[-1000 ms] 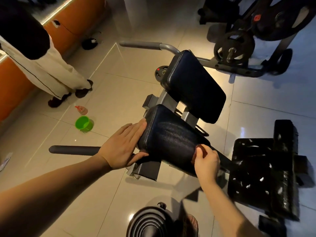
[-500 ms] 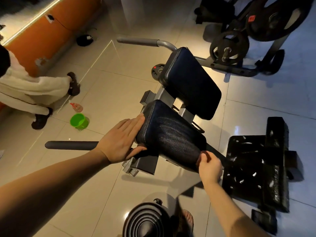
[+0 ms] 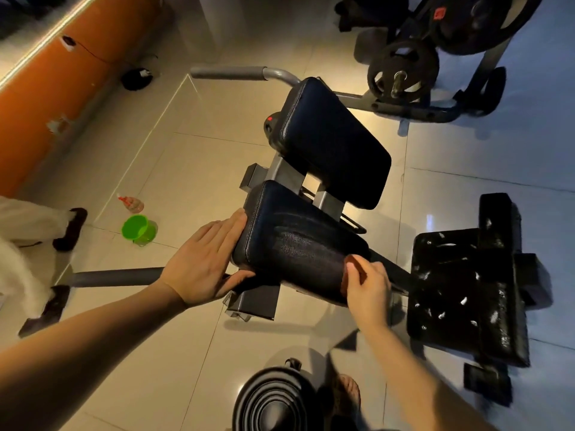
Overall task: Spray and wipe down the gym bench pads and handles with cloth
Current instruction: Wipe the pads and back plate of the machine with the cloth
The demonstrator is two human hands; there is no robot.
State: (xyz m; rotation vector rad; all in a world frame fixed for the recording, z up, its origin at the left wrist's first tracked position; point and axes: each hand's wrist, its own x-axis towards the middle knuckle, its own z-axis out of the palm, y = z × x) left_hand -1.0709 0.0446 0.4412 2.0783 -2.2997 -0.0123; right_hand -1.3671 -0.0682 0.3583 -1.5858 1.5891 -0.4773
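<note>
Two bare hands work on a gym bench seen from above, standing on a glossy tiled floor [image 3: 186, 169]. The left hand [image 3: 202, 262] lies flat against the left end of the near pad [image 3: 295, 241], a dark, grainy cushion, with the fingers straight and together and the thumb reaching along the pad's lower edge. The right hand [image 3: 368, 284] is curled at the pad's right end, pinching a small reddish cloth [image 3: 344, 276] against the pad surface; most of the cloth is hidden by the fingers.

Beyond it a second cushion, the far pad [image 3: 333, 144], tilts upward on the same grey frame. The near handle [image 3: 115, 276], a dark padded bar, sticks out to the left, passing under the left wrist. The far handle [image 3: 227, 72], a lighter grey bar, juts left from behind the far pad.

A clear spray bottle [image 3: 130, 203] with a red top lies on the floor well to the left of the bench, just beside a bright green cup [image 3: 137, 228]. To the right of the bench sits a scuffed black platform [image 3: 460, 290]. Weight plates [image 3: 403, 68] on a rack stand at the top right. Another person's white trouser leg [image 3: 25, 219] and dark shoes show at the left edge, below an orange wall [image 3: 46, 98].
</note>
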